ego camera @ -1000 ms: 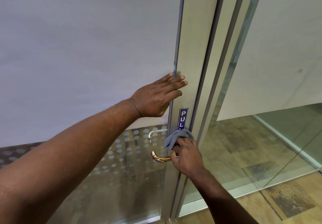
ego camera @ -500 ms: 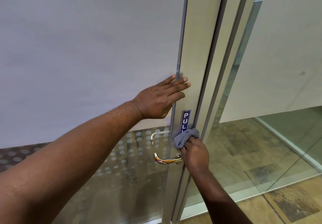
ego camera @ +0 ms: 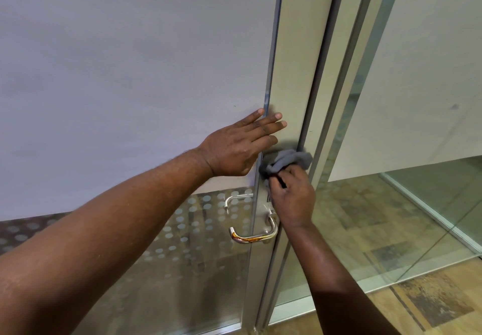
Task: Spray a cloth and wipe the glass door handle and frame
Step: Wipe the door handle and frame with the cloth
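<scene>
Grey cloth (ego camera: 292,160) is bunched in right hand (ego camera: 293,199) vs. vert. door frame (ego camera: 300,61); lever handle (ego camera: 254,237) lies just below-left. Left hand (ego camera: 234,149) is laid flat, fingers straight.

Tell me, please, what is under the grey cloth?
Only the metal door frame shows around the grey cloth, which the right hand presses against it. The patch directly beneath is covered, so any marks there cannot be seen.
</scene>
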Tool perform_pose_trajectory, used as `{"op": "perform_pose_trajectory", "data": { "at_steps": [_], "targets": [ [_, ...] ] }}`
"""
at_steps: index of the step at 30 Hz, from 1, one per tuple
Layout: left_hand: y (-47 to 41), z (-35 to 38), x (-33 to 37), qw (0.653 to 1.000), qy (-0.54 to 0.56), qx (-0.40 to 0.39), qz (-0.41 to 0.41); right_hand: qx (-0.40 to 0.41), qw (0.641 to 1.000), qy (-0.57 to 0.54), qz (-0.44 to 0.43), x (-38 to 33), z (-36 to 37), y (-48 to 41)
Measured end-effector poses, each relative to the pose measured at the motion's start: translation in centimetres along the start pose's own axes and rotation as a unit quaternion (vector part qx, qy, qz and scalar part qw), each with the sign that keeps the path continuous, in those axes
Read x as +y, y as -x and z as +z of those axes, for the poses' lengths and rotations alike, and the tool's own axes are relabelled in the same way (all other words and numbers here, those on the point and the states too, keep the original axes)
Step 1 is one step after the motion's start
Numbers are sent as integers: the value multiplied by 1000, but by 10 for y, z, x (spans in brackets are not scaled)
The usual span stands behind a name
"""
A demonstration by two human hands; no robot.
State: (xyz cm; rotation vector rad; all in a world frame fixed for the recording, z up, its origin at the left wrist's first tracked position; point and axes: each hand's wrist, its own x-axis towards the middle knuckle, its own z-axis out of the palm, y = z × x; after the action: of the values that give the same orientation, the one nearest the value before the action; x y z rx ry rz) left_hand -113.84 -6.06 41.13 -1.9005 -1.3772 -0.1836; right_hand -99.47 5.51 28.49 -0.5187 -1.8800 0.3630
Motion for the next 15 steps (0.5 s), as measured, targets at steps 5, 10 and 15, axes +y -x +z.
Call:
{"op": "perform_pose_trajectory", "data": {
  "at_steps": [5,10,15],
  "targets": [
    [-1,-2,0,1000,-4,-4,0,46,997,-32,-47,1,-4,-16],
    [0,-1,-1,1000,-2,-12,3,-1,999,0,-43,25,5,18],
    [1,-2,0,1000,2,-15,-2,-86,996,4,-10,45,15,56]
  ]
}}
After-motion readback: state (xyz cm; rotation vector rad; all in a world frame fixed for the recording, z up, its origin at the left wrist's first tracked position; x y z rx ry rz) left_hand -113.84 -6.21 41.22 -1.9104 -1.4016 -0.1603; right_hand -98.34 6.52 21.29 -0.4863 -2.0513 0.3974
